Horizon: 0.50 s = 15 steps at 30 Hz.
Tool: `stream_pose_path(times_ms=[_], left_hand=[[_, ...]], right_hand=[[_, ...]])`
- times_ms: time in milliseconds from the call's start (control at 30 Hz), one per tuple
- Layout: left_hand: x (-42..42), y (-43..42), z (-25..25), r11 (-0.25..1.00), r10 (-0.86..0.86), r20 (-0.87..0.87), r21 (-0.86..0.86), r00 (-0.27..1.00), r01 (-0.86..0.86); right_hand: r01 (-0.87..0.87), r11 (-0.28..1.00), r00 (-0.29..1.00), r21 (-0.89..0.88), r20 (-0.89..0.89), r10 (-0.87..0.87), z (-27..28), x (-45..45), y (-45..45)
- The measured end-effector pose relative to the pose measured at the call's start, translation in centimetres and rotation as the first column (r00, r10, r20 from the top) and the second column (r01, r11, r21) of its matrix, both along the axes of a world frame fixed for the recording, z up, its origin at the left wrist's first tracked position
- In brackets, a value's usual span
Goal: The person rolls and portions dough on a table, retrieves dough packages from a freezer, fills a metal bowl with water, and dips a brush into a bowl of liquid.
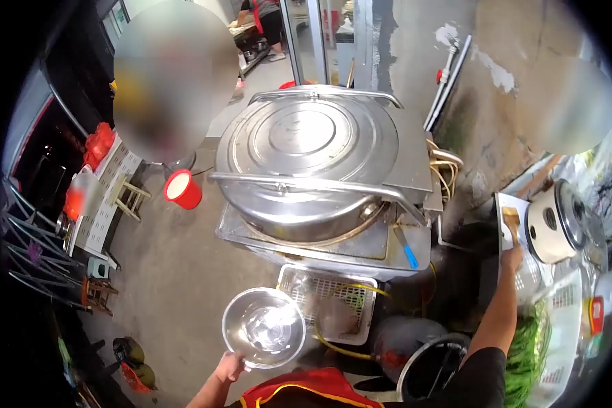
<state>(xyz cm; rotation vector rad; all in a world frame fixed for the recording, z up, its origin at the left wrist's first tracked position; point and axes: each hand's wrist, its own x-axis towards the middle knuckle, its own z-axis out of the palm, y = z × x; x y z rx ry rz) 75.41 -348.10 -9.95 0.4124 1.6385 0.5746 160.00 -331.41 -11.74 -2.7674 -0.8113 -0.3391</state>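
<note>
My left hand [231, 366] grips the near-left rim of a shiny metal bowl [264, 328], which looks empty inside apart from bright reflections. Out to the right, my right hand [512, 258] is closed round the handle of a wooden brush or spatula [512, 221]; its exact kind is hard to tell. That tool points away from me, just left of a cream cooker [551, 221] with a dark-rimmed lid. In front of me stands a large round steel pan with a lid [309, 136] on a metal stove [306, 255].
A blue-handled tool [406, 248] lies on the stove's right corner. Below the stove is a white basket [367, 306]. Green vegetables [525, 357] lie at right by a white crate [564, 340]. A dark bucket [432, 367] stands near me, a red bucket [183, 190] at left. Another person [268, 20] is at the back.
</note>
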Motion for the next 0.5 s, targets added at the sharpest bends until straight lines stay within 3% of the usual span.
stream_pose_path(times_ms=[67, 100, 133, 167, 200, 233, 267, 300, 333, 400, 500], left_hand=[[1.1, 0.9, 0.4, 0.994, -0.061, -0.03, 0.094, 0.998, 0.064], [1.1, 1.3, 0.5, 0.985, -0.107, -0.054, 0.131, 0.993, 0.113], [0.6, 1.3, 0.5, 0.894, -0.381, -0.315, 0.113, 0.869, 0.433], [-0.4, 1.5, 0.1, 0.692, -0.608, -0.532, 0.01, 0.59, 0.722], [-1.6, 1.2, -0.9, 0.628, -0.606, -0.588, 0.059, 0.536, 0.776], [-2.5, 1.4, -1.9, 0.557, -0.595, -0.636, 0.114, 0.491, 0.823], [-2.1, 2.4, -1.6, 0.64, -0.547, -0.483, 0.285, 0.684, 0.713], [-1.2, 2.5, -0.4, 0.733, -0.461, -0.288, 0.409, 0.839, 0.543], [0.3, 3.3, 0.8, 0.943, -0.299, -0.146, 0.108, 0.943, 0.315], [0.6, 4.4, 0.4, 0.968, -0.246, -0.135, 0.011, 0.96, 0.25], [-1.9, 4.8, -2.2, 0.885, -0.418, -0.225, 0.115, 0.88, 0.45]], right_hand=[[-0.079, 0.997, 0.996, -0.023, 0.045, 0.08, 0.2, 1.3, 0.6], [-0.137, 0.99, 0.962, -0.023, 0.236, 0.138, -2.6, 4.2, 0.9], [-0.173, 0.96, 0.882, -0.22, 0.398, 0.25, -6.5, 8.7, 0.7], [0.012, 1.0, 0.95, -0.011, -0.312, -0.015, 2.1, 1.1, 1.3], [-0.03, 0.999, 0.991, -0.043, -0.131, 0.024, -1.0, 3.4, 0.9], [0.001, 0.995, 0.99, -0.099, -0.138, -0.015, -0.8, 3.7, 0.9], [-0.07, 0.975, 0.996, -0.212, 0.041, 0.081, -1.8, 5.1, 0.7], [-0.004, 0.98, 1.0, -0.197, -0.014, 0.001, 1.1, 2.3, 1.2], [-0.011, 0.976, 1.0, -0.217, -0.004, 0.01, 1.8, 1.5, 1.5], [-0.029, 0.975, 1.0, -0.219, 0.0, 0.03, 1.5, 0.8, 2.2], [-0.084, 0.992, 0.996, -0.091, -0.048, 0.08, 4.2, -3.2, 2.9]])
